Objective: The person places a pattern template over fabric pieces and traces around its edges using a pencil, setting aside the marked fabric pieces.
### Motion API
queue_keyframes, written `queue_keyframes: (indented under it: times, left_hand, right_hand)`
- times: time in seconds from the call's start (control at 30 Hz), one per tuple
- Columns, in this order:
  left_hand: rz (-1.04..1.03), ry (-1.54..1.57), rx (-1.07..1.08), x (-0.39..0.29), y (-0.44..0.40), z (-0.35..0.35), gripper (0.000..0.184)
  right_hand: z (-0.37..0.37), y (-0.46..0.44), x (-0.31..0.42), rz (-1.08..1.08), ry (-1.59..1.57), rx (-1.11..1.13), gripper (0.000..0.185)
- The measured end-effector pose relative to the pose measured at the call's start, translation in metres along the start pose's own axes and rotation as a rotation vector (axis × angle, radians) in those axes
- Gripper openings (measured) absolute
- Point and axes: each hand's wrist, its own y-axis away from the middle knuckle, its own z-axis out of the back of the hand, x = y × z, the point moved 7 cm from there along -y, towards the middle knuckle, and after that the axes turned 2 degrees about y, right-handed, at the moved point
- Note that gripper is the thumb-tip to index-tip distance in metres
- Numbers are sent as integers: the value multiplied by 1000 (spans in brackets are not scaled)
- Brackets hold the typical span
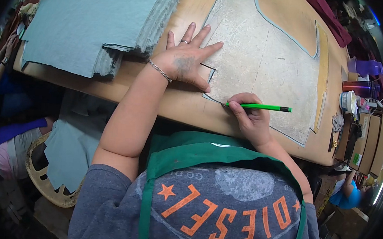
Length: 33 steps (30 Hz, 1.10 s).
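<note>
A large, worn greyish pattern sheet (275,85) with a dark-edged outline lies flat on the tan work surface (188,109). My left hand (188,61) is open with fingers spread, pressing on the sheet's left edge near a small notch; its thumb points down toward the lower corner. In my right hand (252,115) a slim green pen (264,107) with a black band is pinched between thumb and fingers. The pen lies nearly level, its tip at the sheet's lower edge, where a dark line runs.
A thick stack of light blue-grey material (86,21) with ragged edges sits left of my forearm. At the right are a purple container (366,66), a tumbler (358,88) and cardboard boxes (369,142). A plastic chair (55,194) stands lower left. Other people are at both sides.
</note>
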Motion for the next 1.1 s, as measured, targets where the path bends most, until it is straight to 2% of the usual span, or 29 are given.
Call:
queue_keyframes:
  times: [0.2, 0.33, 0.43, 0.47, 0.5, 0.6, 0.7, 0.8, 0.83, 0.93, 1.03, 1.1]
  left_hand:
    - [-22, 28, -10, 0, 0, -2, 109]
    - [-11, 30, -26, 1, 5, -1, 109]
    - [0, 233, -244, 6, 25, 9, 83]
    - [3, 313, -300, 11, 29, 10, 75]
    - [-191, 677, -595, 18, 40, 20, 47]
    - [-42, 683, -720, 29, 71, 25, 30]
    - [-181, 558, -639, -7, 83, 20, 21]
    - [-344, 473, -532, -47, 75, 9, 19]
    - [-408, 444, -504, -59, 69, 7, 20]
    - [-418, 310, -476, -80, 35, 7, 25]
    - [-356, 161, -421, -82, -17, 5, 36]
    - [-210, 55, -408, -77, -55, -1, 42]
  right_hand:
    - [-29, -14, 0, 51, -40, 61, 6]
    - [2, -6, 4, -22, 83, 118, 6]
    - [34, 7, -17, -328, -139, 36, 8]
    - [39, 5, -17, -310, -132, 11, 9]
    - [43, -1, -13, -293, -127, -18, 9]
    - [43, -23, -12, -299, -192, -91, 11]
    - [31, -52, -19, -348, -289, -100, 13]
    - [15, -84, -32, -373, -299, 28, 16]
    - [11, -96, -31, -306, -223, 69, 18]
    - [7, -123, -7, -152, -155, 124, 18]
    - [29, -145, 17, -97, -180, 68, 19]
    - [42, -156, 30, -88, -170, 19, 18]
